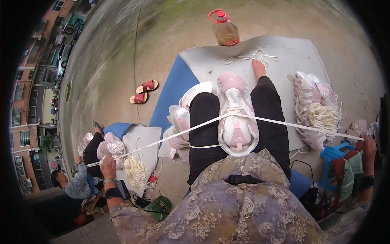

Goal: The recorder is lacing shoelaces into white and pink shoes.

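Note:
A pink and white sneaker [238, 132] lies between my thighs, its toe pointing away from me. From its lacing area a flat white shoelace [178, 134] runs out taut to both sides. My left hand [108, 166], far out at the left, is closed on one stretch of it. Out at the right edge, my right hand [369, 149] grips the other end, beside a blue plastic stool [334, 156]. A thinner loop of white lace hangs at the shoe's left, across my thigh. The lower eyelets are too small to make out.
Pink and white shoe uppers with a bundle of laces [323, 114] lie on the white sheet [292, 49] at right. More shoe parts [178, 122] sit by my left leg. An oil bottle [226, 32], red sandals [144, 92] and a co-worker [77, 184] are farther off.

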### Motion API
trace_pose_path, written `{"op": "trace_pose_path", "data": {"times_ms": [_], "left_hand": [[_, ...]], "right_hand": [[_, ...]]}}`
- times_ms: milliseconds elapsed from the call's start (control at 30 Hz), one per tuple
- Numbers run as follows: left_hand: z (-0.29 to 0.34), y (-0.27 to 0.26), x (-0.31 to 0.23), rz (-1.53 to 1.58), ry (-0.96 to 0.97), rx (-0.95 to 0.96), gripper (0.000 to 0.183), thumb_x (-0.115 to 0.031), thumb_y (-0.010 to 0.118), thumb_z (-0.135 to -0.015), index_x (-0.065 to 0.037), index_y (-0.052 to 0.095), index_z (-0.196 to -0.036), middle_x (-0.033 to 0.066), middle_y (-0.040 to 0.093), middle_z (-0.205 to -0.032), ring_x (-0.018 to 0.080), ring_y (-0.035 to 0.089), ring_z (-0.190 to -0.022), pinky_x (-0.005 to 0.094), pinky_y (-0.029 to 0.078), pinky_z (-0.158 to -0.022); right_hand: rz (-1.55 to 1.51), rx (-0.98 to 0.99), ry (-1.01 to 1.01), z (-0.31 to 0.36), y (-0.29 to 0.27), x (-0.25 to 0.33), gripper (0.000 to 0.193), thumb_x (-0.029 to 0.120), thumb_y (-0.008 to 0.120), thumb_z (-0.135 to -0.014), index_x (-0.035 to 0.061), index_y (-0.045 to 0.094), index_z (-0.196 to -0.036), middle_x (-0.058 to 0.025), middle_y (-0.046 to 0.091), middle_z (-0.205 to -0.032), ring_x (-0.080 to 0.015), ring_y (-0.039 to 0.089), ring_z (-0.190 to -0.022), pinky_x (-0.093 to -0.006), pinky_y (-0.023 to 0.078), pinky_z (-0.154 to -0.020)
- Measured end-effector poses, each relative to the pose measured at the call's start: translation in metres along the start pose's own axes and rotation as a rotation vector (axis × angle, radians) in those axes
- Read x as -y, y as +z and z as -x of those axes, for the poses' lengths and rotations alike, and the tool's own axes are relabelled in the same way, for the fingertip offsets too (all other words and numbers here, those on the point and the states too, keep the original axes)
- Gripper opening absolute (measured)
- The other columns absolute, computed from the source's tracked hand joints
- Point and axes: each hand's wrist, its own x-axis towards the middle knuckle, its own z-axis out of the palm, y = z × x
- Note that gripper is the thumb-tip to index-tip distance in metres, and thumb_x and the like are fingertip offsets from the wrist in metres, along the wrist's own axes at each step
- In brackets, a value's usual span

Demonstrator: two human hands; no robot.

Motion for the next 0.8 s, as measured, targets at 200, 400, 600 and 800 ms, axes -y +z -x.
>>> {"op": "trace_pose_path", "data": {"times_ms": [200, 400, 600, 800], "left_hand": [[-0.020, -0.023, -0.006, 0.142, -0.450, 0.301, 0.021, -0.016, 0.058, -0.078, 0.003, 0.062, -0.072, 0.0111, 0.062, -0.061, 0.0173, 0.062, -0.055, 0.0297, 0.049, -0.053], [-0.042, 0.000, -0.057, 0.367, -0.810, 0.466, 0.040, -0.031, 0.054, -0.085, 0.000, 0.058, -0.060, 0.0081, 0.052, -0.044, 0.0129, 0.048, -0.032, 0.0247, 0.036, -0.031], [-0.063, 0.048, -0.248, 1.086, -0.607, 1.011, 0.040, -0.037, 0.051, -0.091, -0.004, 0.060, -0.069, 0.0025, 0.051, -0.045, 0.0060, 0.040, -0.030, 0.0176, 0.029, -0.031], [-0.091, 0.071, -0.361, 1.554, -0.388, 1.098, 0.025, -0.026, 0.051, -0.092, -0.003, 0.058, -0.084, 0.0014, 0.055, -0.056, 0.0051, 0.044, -0.037, 0.0172, 0.033, -0.036]], "right_hand": [[0.139, -0.054, 0.150, 0.007, -0.007, -0.049, 0.037, 0.022, 0.055, -0.083, 0.0120, 0.054, -0.119, -0.0170, 0.060, -0.104, -0.0338, 0.057, -0.092, -0.0426, 0.046, -0.078], [-0.574, 0.139, 0.690, -0.050, 0.044, 0.033, 0.025, 0.021, 0.045, -0.092, 0.0043, 0.051, -0.110, -0.0084, 0.054, -0.072, -0.0142, 0.052, -0.061, -0.0283, 0.041, -0.054], [-1.632, 0.670, 0.937, -0.115, 0.028, 0.253, 0.021, 0.026, 0.047, -0.092, 0.0063, 0.052, -0.085, -0.0043, 0.057, -0.064, -0.0095, 0.050, -0.046, -0.0213, 0.041, -0.044], [-1.808, 0.985, 0.769, -0.176, 0.019, 0.353, 0.018, 0.021, 0.057, -0.088, 0.0039, 0.064, -0.089, 0.0018, 0.050, -0.064, -0.0049, 0.045, -0.051, -0.0194, 0.044, -0.051]]}}
